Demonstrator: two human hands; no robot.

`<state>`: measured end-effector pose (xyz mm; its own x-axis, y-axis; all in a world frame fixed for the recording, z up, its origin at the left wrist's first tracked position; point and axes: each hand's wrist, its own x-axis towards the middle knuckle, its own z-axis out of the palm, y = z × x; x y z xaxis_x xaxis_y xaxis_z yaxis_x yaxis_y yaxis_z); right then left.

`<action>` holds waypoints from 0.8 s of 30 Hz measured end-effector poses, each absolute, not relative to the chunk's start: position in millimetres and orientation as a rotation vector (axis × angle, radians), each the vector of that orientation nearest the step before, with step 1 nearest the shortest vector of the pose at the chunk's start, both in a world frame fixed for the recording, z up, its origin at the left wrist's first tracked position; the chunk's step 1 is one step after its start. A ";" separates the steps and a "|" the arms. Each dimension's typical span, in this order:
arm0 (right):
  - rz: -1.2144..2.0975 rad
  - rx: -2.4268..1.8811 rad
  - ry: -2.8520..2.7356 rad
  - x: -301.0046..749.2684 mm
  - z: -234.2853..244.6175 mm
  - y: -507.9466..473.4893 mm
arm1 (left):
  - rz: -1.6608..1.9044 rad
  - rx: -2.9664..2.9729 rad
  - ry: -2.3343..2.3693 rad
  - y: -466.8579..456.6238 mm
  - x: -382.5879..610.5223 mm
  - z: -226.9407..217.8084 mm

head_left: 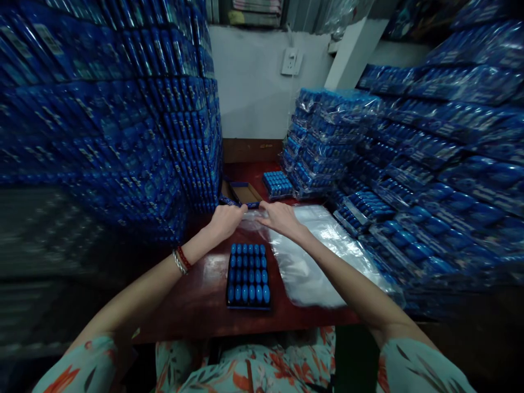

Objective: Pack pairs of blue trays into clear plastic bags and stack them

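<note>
Both hands reach over the table, pinching a piece of clear plastic film (252,217) stretched between them. My left hand (226,221), a red and white bracelet at its wrist, has its fingers closed on the film's left side. On the right side, my right hand (282,218) is closed on it too. Below them, near the table's front edge, sits a dark tray filled with rows of shiny blue oval pieces (248,277). Beside it, under my right forearm, lies a pile of flat clear plastic sheets or bags (303,273); which of these I cannot tell.
Tall stacks of blue wrapped packs (180,109) rise on the left. More wrapped packs (323,142) stand at the back right, and others (450,191) line the right side. An open cardboard box (245,192) and a small blue pack (278,184) sit behind my hands on the red table (184,311).
</note>
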<state>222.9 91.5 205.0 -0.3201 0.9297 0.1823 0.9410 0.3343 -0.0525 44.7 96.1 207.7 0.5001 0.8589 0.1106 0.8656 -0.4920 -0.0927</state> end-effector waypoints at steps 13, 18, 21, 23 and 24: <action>-0.034 -1.494 -2.331 216.8 163.9 110.2 | -0.074 -2.582 -1.716 76.6 49.0 198.7; 0.070 -1.930 -1.977 243.1 140.6 113.3 | -0.074 -2.528 -1.855 67.0 26.8 169.9; 0.214 -1.972 -1.745 245.7 116.3 99.0 | -0.341 -2.317 -2.095 71.9 7.3 136.8; 0.354 -1.916 -1.625 241.0 94.2 88.4 | -0.601 -2.230 -2.270 77.1 -0.2 109.3; 0.425 -1.880 -1.602 238.0 82.1 84.0 | -0.710 -2.262 -2.329 79.1 -0.9 94.7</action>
<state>238.0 84.0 82.1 0.2105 0.9661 0.1494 0.7650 -0.0677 -0.6404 -0.9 79.1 94.7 -0.0650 0.9847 0.1616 0.9073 -0.0091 0.4203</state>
